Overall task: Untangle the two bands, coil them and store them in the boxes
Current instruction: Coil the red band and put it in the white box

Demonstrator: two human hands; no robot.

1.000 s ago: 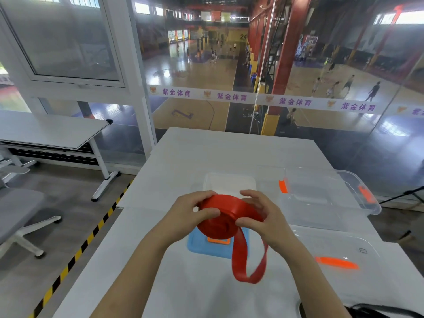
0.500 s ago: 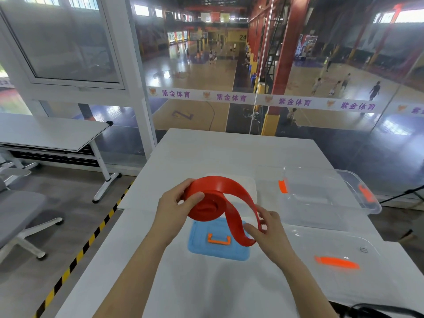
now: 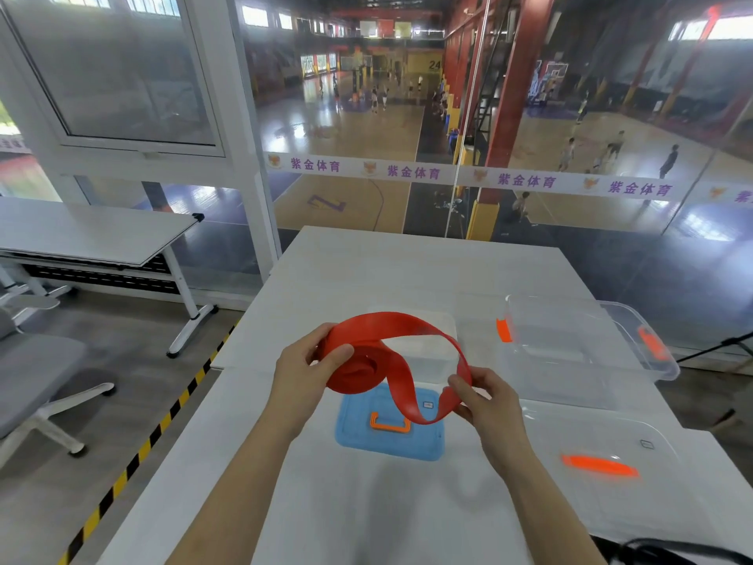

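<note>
coiling the red band: keep the core tight, feed the tail flat

nearest in: both forearms reach in from the bottom edge over the white table (image 3: 366, 503). the blue lid (image 3: 387, 434) w/ its orange handle (image 3: 389, 422) lies flat on the table, right under the work.

now the hands. left hand (image 3: 303, 379) is closed on the coiled part of the red band (image 3: 368, 367), thumb pressing on the face of the roll, fingers round the back. right hand (image 3: 487, 403) pinches the loose loop at its low bend, thumb over the top, fingers under. band is held up in the air, clear of the table, above the lid. the free length arcs up from the coil, over, and down to the right hand, so there's a fair bit left to wind, i'd say.

how to do this bit well, imo: keep left thumb hard on the roll so the core doesn't spring open. right hand shd lay the strip flat, no twist, edge lined up w/ the turns already on. light tension only, rubbery stuff will likely pull back. risk is the loop flipping over as it feeds in.

further out: small clear box (image 3: 423, 344) sits just behind the hands, open, looks empty, though it's partly hidden. to the right, a big clear lid (image 3: 603, 466) w/ orange handle, and beyond it the large clear bin (image 3: 591, 340) w/ orange latches. second band: can't see it anywhere in shot.

far end: glass wall, sports hall beyond.
</note>
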